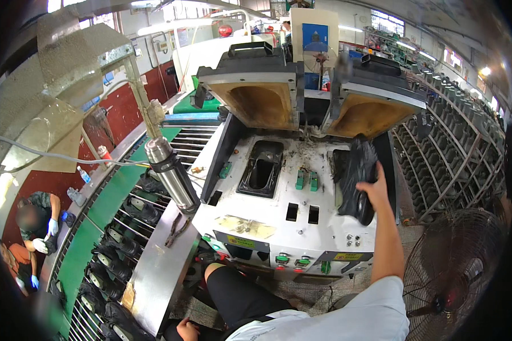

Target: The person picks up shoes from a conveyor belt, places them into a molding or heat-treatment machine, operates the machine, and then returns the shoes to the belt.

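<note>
A black shoe [355,176] is in my right hand [373,187], gripped from its right side. It is held upright over the right-hand well [339,165] of a white-topped machine [293,227], covering part of that opening. To its left, the black-rimmed left well [261,170] of the machine lies uncovered. Above the wells, two lids with tan, hollowed inner faces stand raised, the left lid [259,102] and the right lid [370,113]. My left hand [188,329] is low beside my leg, cut by the lower edge; its fingers are mostly hidden.
A roller conveyor with a green belt [91,244] and several black shoes [116,261] runs along the left. Pliers [178,230] and a steel flask [173,176] rest on the metal ledge. Co-workers sit beyond. At right stand a large fan [455,273] and a loaded rack [438,148].
</note>
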`<action>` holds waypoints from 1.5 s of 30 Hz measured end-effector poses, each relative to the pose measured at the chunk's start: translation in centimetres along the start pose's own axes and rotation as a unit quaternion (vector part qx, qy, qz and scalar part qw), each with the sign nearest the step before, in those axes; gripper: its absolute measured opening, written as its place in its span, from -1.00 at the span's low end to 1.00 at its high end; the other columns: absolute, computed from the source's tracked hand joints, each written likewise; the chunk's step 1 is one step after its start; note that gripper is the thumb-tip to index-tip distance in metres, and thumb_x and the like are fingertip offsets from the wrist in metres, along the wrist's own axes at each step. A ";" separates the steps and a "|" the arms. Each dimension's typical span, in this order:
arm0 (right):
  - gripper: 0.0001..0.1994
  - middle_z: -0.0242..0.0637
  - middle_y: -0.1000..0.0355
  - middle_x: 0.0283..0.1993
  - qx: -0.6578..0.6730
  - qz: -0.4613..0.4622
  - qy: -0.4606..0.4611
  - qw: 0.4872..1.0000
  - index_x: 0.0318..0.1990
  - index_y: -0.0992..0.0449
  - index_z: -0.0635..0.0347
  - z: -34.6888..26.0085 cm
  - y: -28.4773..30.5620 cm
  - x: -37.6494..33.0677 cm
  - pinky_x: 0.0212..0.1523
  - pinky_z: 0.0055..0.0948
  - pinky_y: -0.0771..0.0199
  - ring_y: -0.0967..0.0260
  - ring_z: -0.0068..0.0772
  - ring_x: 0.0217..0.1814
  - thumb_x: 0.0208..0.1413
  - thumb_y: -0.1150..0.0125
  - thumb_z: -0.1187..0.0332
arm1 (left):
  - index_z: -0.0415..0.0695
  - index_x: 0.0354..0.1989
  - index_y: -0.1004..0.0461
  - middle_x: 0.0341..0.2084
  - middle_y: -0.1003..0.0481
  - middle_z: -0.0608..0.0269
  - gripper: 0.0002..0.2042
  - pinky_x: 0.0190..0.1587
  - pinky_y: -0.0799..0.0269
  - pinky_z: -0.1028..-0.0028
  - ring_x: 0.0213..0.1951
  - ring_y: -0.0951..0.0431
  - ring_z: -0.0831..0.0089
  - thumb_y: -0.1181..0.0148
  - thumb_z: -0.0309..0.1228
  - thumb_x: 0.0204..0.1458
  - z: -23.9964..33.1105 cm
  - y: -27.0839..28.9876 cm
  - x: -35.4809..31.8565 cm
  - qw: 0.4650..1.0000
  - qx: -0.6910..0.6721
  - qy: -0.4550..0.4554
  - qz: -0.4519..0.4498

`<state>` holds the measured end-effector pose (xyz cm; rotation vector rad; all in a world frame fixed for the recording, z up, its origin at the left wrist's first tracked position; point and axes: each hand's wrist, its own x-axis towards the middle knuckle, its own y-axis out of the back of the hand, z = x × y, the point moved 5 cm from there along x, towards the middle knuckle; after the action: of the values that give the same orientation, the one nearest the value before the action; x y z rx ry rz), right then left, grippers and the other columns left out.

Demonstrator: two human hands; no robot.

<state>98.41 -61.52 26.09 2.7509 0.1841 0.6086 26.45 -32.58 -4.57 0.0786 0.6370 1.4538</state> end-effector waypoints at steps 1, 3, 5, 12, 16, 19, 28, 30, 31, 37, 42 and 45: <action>0.09 0.02 -0.22 0.28 -0.093 0.027 0.001 0.995 0.38 0.00 0.14 -0.3 0.8 2.1 0.15 -0.24 -0.30 -0.24 -0.05 0.26 -0.47 -0.46 0.37 | -0.36 -0.11 -0.54 -0.27 -0.58 -0.05 -0.67 -0.16 -0.48 0.40 -0.28 -0.55 0.31 0.06 -0.62 -0.03 6.0 0.6 -3.5 0.997 0.071 -0.034 0.006; 0.09 0.07 -0.28 0.22 -0.200 0.018 -0.087 0.976 0.38 -0.02 0.06 -1.3 1.0 5.5 0.10 -0.18 -0.35 -0.31 0.06 0.19 -0.49 -0.43 0.19 | -0.41 0.01 -0.43 -0.72 -0.47 0.02 -0.62 -0.77 -0.29 0.44 -0.85 -0.33 0.43 0.18 -0.66 0.02 -1.4 -0.8 1.1 0.999 -0.037 0.033 0.004; 0.10 0.07 -0.32 0.18 -0.289 0.008 -0.112 0.951 0.38 -0.02 0.03 -0.9 1.6 8.5 0.08 -0.16 -0.38 -0.34 0.06 0.16 -0.50 -0.39 0.14 | -0.38 0.00 -0.45 -0.73 -0.48 0.01 -0.59 -0.77 -0.31 0.43 -0.87 -0.34 0.41 0.16 -0.70 -0.05 -1.5 -3.1 1.1 0.997 0.027 0.071 0.001; 0.08 -0.03 -0.35 0.18 -0.387 -0.075 -0.179 0.902 0.38 -0.04 0.08 4.7 -5.6 12.2 0.12 -0.19 -0.38 -0.34 -0.02 0.19 -0.47 -0.37 0.05 | -0.34 -0.11 -0.53 -0.65 -0.54 -0.01 -0.66 -0.65 -0.43 0.43 -0.75 -0.50 0.38 0.16 -0.68 0.00 3.0 -4.4 -1.0 0.989 0.119 0.067 -0.060; 0.05 -0.08 -0.32 0.22 -0.406 -0.127 -0.222 0.877 0.39 -0.01 0.06 4.4 -7.9 10.9 0.10 -0.19 -0.39 -0.33 -0.09 0.20 -0.40 -0.32 0.05 | -0.42 -0.25 -0.52 -0.65 -0.53 -0.03 -0.73 -0.62 -0.46 0.42 -0.72 -0.52 0.35 0.18 -0.62 0.07 -0.5 -4.5 0.8 0.998 0.022 -0.011 -0.053; -0.02 -0.03 -0.26 0.27 -0.400 -0.121 -0.213 0.883 0.37 -0.06 0.10 3.3 -7.7 9.4 0.18 -0.16 -0.31 -0.26 -0.03 0.26 -0.30 -0.29 0.00 | -0.40 -0.21 -0.48 -0.65 -0.48 0.02 -0.75 -0.60 -0.45 0.38 -0.63 -0.55 0.31 0.16 -0.58 0.11 -1.8 -6.1 2.6 0.997 -0.015 0.027 -0.078; -0.80 -0.02 -0.41 -0.15 -0.195 0.083 0.208 0.955 -0.20 -0.46 0.33 3.5 -0.1 -8.4 -0.11 -0.19 -0.37 -0.35 0.02 -0.11 0.06 -0.16 0.41 | -0.16 -0.14 -0.53 -0.50 -0.57 0.13 -0.75 -0.34 -0.49 0.40 -0.45 -0.60 0.38 -0.04 -0.38 0.05 15.7 -24.7 -5.9 0.876 0.150 -0.229 -0.397; -0.90 -0.25 -0.30 -0.36 0.011 0.151 0.096 0.984 -0.25 -0.41 0.32 12.1 4.5 -16.4 -0.33 -0.37 -0.26 -0.23 -0.35 -0.34 0.12 -0.01 0.51 | -0.13 -0.19 -0.53 -0.40 -0.57 0.06 -0.74 -0.22 -0.48 0.28 -0.34 -0.57 0.11 -0.08 -0.26 0.03 17.6 -30.1 -9.2 0.771 0.212 -0.342 -0.494; -0.87 -0.34 -0.23 -0.39 0.185 0.281 -0.013 0.942 -0.20 -0.39 0.29 15.9 5.4 -20.2 -0.37 -0.43 -0.20 -0.17 -0.48 -0.34 0.16 0.07 0.49 | -0.15 -0.20 -0.51 -0.37 -0.55 -0.01 -0.70 -0.18 -0.45 0.23 -0.29 -0.55 0.04 -0.04 -0.19 0.07 18.5 -32.3 -11.4 0.725 0.240 -0.381 -0.521; -0.68 -0.44 -0.07 -0.62 0.342 0.438 -0.478 0.680 -0.45 -0.27 0.03 18.4 5.5 -24.4 -0.60 -0.39 0.01 0.16 -0.53 -0.65 0.25 0.20 0.07 | -0.20 -0.19 -0.46 -0.32 -0.52 -0.12 -0.69 -0.16 -0.39 0.12 -0.23 -0.50 -0.08 0.11 -0.22 0.17 19.6 -42.5 -15.5 0.714 0.208 -0.423 -0.517; -0.69 -0.47 -0.09 -0.63 0.166 0.343 -0.369 0.848 -0.54 -0.21 0.04 21.3 3.0 -28.3 -0.64 -0.44 0.05 0.07 -0.56 -0.68 0.18 0.05 0.11 | -0.17 -0.23 -0.51 -0.34 -0.54 -0.07 -0.73 -0.17 -0.42 0.16 -0.26 -0.53 -0.03 0.01 -0.24 0.13 18.9 -37.2 -13.7 0.740 0.209 -0.397 -0.501; -0.78 -0.44 -0.18 -0.63 0.104 0.020 -0.283 0.953 -0.55 -0.32 0.17 20.4 -5.7 -32.3 -0.60 -0.44 -0.10 -0.08 -0.57 -0.63 0.06 -0.05 0.28 | -0.13 -0.26 -0.56 -0.37 -0.55 -0.02 -0.75 -0.20 -0.46 0.20 -0.30 -0.56 0.03 -0.07 -0.24 0.08 16.5 -30.5 -7.2 0.818 0.190 -0.335 -0.428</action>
<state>77.76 -67.97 -5.92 3.0024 0.0601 -0.2194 61.26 -38.40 -1.17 0.5258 0.2817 0.3416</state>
